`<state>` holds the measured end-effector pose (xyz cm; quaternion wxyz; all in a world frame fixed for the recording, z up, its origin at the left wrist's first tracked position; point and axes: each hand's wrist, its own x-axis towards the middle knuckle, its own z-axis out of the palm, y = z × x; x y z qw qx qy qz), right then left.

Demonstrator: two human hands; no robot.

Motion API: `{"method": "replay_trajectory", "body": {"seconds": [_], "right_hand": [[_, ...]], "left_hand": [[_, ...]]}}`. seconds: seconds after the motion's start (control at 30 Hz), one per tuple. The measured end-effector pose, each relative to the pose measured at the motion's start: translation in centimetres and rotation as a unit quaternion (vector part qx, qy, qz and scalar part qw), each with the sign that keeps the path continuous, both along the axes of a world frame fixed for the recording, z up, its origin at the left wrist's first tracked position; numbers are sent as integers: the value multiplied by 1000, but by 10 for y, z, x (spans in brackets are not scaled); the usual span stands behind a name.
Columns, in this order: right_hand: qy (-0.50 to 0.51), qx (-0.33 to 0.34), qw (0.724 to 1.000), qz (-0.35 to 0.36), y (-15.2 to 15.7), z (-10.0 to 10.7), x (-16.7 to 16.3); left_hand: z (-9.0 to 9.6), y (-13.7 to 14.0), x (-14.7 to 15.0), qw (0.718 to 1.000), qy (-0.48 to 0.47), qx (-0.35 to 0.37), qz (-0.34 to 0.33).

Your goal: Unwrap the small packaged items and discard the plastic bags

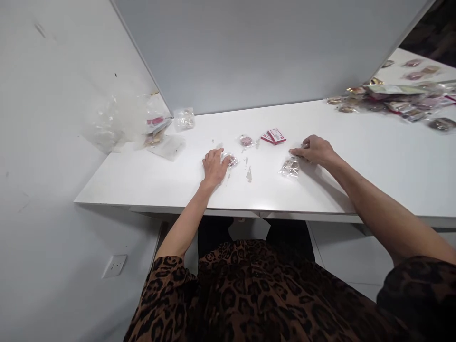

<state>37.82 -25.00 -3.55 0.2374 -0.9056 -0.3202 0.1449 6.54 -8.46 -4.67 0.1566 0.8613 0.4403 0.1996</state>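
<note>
White tabletop (363,161) spans the room's corner beneath a grey panel (249,57). Seen from beside the person, the right-hand packet (291,167) lies to the left of the right hand (315,149) and closer to the table's front edge. Its outline is roughly round; no long axis can be read. The right thumb and forefinger sit close together near its upper edge; whether they grip it cannot be told. The left hand (213,167) rests with fingers bent and spread, its thumb at the left-hand packet (232,160), just right of it; grip unclear.

Between the hands, farther back: a pink packet (246,140), nearer the left hand, and two overlapping red-and-white boxes (276,136), nearer the right. Plastic bags (114,126) occupy the left end; a packet pile (409,102), the far right.
</note>
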Motion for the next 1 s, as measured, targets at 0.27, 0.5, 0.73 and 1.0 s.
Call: {"method": "replay_trajectory", "body": {"seconds": [0.27, 0.5, 0.73, 1.0], "right_hand": [[257, 225, 937, 77, -28, 26, 3], [-41, -6, 963, 265, -30, 10, -31], [154, 91, 974, 142, -40, 12, -33], [353, 259, 899, -36, -109, 21, -17]], "left_hand": [[-4, 7, 2, 999, -45, 2, -17], [-11, 11, 3, 997, -73, 6, -34], [-8, 11, 2, 997, -70, 3, -37], [-9, 12, -1, 996, -72, 28, -38]]}}
